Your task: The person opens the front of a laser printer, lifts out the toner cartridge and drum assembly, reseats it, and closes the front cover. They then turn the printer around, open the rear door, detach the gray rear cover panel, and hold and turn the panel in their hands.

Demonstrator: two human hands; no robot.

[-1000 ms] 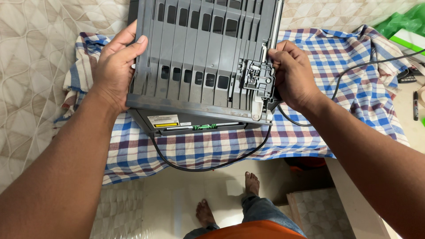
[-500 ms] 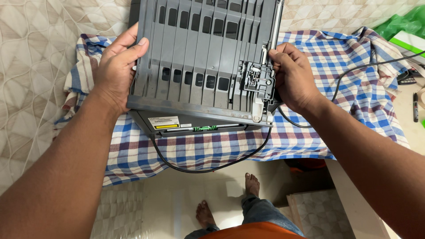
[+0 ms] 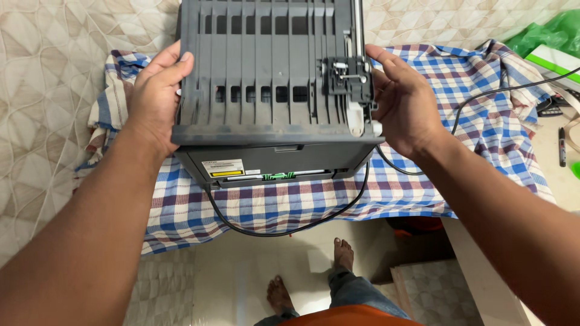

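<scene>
Dark grey ribbed printer panel (image 3: 266,66) is held up over the printer body (image 3: 275,162), which sits on the blue checked cloth (image 3: 471,102) at the bench edge. Left hand (image 3: 154,96) is clamped on the panel's left edge, fingers wrapped. Right hand (image 3: 403,99) is half open, palm against the right edge by the latch bracket (image 3: 347,81), so that side looks weakly held. Risks: the panel could slip or twist on the right; fingers could pinch at the bracket; the black cable (image 3: 290,226) loops off the bench edge and could snag; the body sits close to the edge above bare feet (image 3: 343,253).
</scene>
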